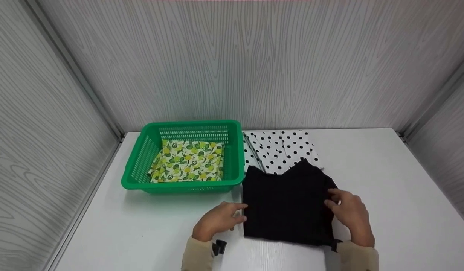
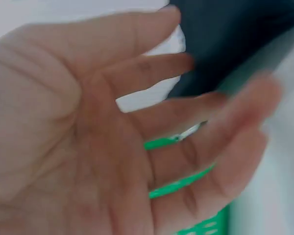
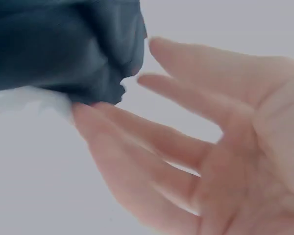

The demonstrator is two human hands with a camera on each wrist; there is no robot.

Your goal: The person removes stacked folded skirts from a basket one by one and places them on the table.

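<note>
- Sitting at the left on the white table (image 1: 386, 169), a green basket (image 1: 194, 185) with slotted walls holds folded cloth (image 1: 192, 160) printed with lemons and leaves.
- Nearer the person, below the basket's right end, the left hand (image 1: 219, 218) reaches from a beige sleeve (image 1: 198, 254); its fingers are spread and relaxed, pinching nothing, with the tips at the black cloth's left edge. Whether they touch it, I cannot tell.
- Just right of the basket, a thin grey strip (image 1: 255, 152) slants along a white cloth with black dots (image 1: 292, 146); what the strip is, I cannot tell.
- In front of the dotted cloth, between the two hands, the black cloth (image 1: 286, 207) lies flat on the table, its far edge dipping between two raised points.
- At its right edge, the right hand (image 1: 348, 210) has its fingers loosely spread, thumb apart, pinching nothing; some fingertips meet the fabric's edge in the right wrist view.
</note>
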